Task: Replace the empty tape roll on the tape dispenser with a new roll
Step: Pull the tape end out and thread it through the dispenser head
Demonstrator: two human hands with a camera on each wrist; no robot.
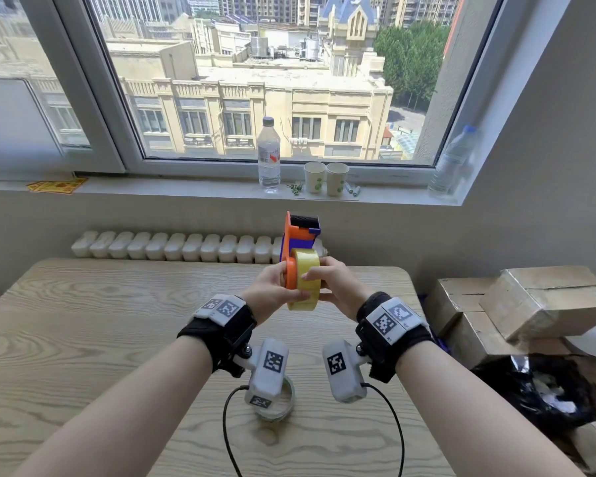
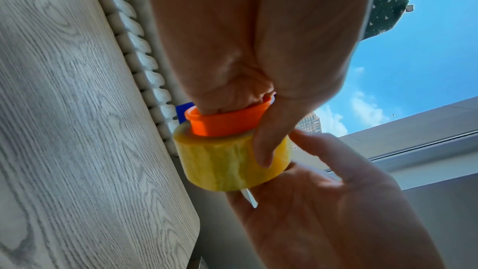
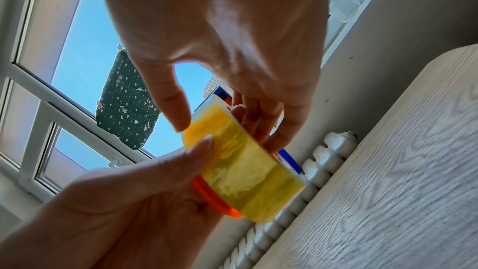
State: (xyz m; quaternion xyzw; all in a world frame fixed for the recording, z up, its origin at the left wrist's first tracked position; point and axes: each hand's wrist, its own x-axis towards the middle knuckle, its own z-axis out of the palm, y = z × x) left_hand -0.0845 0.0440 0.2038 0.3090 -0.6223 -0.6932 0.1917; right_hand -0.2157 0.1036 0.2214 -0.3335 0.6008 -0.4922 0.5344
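Above wooden table [image 1: 83, 339] — both hands [image 1: 272, 287] gripping dispenser [image 1: 298, 235], yellow roll [image 1: 307, 280]

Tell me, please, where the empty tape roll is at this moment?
In the head view the empty tape roll lies on the wooden table near its front edge, below both hands and partly hidden behind the left wrist camera.

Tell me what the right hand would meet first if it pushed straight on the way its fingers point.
Probably the yellow tape roll: the right hand already touches it, fingers toward the left hand gripping the orange dispenser. Depth beyond is unclear.
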